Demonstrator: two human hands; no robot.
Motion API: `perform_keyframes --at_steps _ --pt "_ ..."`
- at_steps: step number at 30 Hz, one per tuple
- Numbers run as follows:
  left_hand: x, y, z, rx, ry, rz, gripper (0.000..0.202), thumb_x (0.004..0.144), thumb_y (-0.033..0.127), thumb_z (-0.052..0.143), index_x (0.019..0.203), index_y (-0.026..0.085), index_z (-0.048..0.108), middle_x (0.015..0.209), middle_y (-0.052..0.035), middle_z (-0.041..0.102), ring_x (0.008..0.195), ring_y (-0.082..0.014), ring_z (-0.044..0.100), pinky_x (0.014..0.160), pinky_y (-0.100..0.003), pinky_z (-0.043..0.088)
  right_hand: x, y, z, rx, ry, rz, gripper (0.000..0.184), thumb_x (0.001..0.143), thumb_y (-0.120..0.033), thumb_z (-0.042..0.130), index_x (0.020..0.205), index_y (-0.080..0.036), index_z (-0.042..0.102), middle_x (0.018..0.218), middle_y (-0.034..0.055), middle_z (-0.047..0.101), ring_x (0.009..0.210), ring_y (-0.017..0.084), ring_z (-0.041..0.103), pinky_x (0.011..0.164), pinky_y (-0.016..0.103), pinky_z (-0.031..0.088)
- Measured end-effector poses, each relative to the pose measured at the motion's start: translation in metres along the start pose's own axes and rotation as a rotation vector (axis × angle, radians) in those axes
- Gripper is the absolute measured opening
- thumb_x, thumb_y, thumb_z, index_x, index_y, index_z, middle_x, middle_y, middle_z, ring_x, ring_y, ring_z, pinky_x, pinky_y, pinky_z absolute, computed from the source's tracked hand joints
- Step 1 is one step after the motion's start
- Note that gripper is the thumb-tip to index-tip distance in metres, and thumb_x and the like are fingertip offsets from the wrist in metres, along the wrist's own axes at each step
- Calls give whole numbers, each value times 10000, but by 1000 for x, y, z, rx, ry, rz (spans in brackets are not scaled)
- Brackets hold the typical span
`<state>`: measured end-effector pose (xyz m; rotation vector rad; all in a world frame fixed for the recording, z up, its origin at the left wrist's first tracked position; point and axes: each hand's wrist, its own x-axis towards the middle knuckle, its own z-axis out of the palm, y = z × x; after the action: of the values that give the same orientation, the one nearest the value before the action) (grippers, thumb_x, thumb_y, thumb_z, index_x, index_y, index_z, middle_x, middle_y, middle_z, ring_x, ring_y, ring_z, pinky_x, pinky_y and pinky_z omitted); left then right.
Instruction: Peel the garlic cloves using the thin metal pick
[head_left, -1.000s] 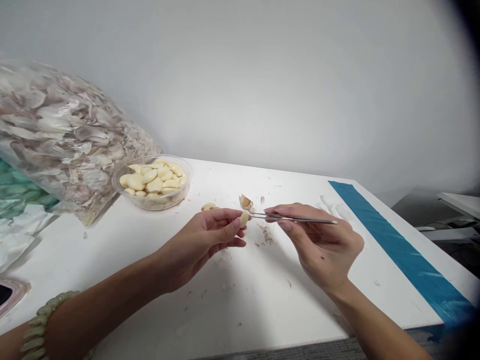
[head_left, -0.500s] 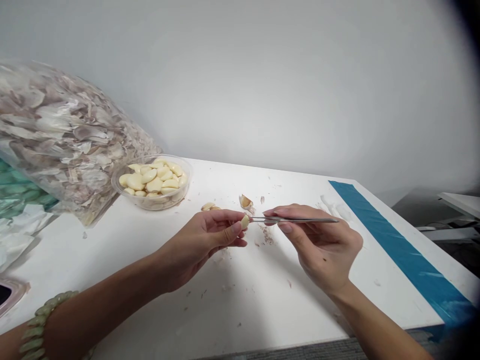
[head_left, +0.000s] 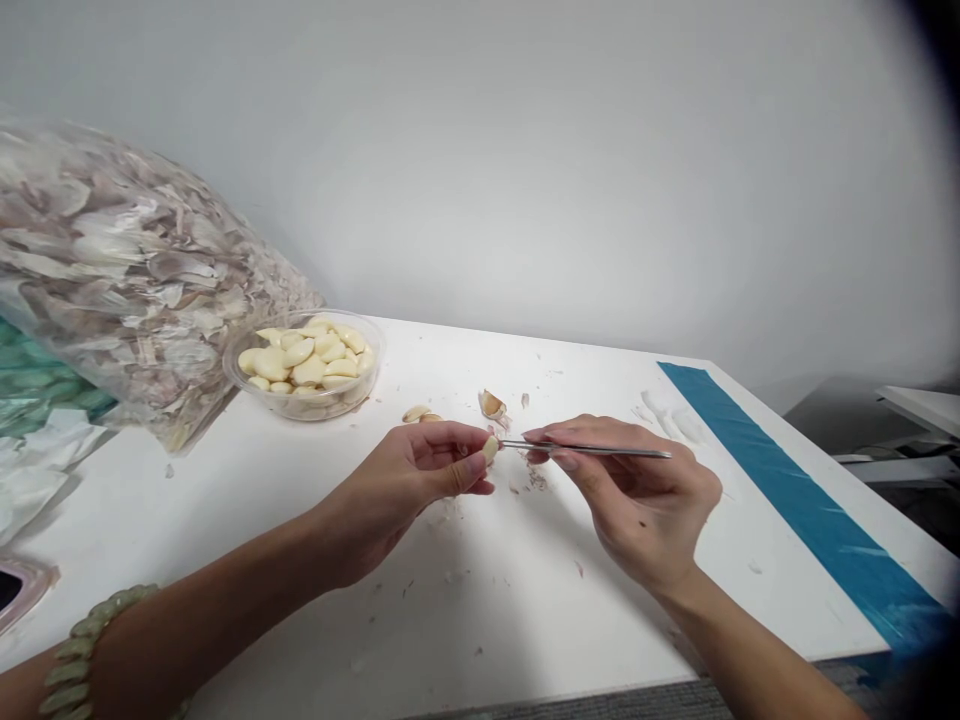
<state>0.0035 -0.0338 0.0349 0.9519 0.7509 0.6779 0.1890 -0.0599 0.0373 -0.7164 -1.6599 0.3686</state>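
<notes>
My left hand pinches a pale garlic clove between thumb and fingers above the white table. My right hand grips thin metal tweezers that lie level, their tips touching the clove's right end. A green bead bracelet is on my left wrist. A clear plastic bowl of several peeled cloves stands behind my left hand. Two unpeeled cloves and a piece of garlic skin lie just beyond my hands.
A large clear bag of garlic skins fills the back left. Skin flakes are scattered under my hands. A blue tape strip runs along the table's right side. A pink-edged object sits at the left edge.
Both hands have sunk slightly toward the table, and the tweezers tips stay at the clove's end. The clove has turned a little in my left fingers.
</notes>
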Motion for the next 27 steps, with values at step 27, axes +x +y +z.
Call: perform_keyframes --at_steps 27 --pt "-1 1 3 -37 -53 32 192 771 346 651 782 162 706 778 -14 551 786 -108 500 788 -249 455 2 3 0 -23 44 -14 301 759 -10 632 941 -239 704 855 11 734 743 192 696 604 349 605"
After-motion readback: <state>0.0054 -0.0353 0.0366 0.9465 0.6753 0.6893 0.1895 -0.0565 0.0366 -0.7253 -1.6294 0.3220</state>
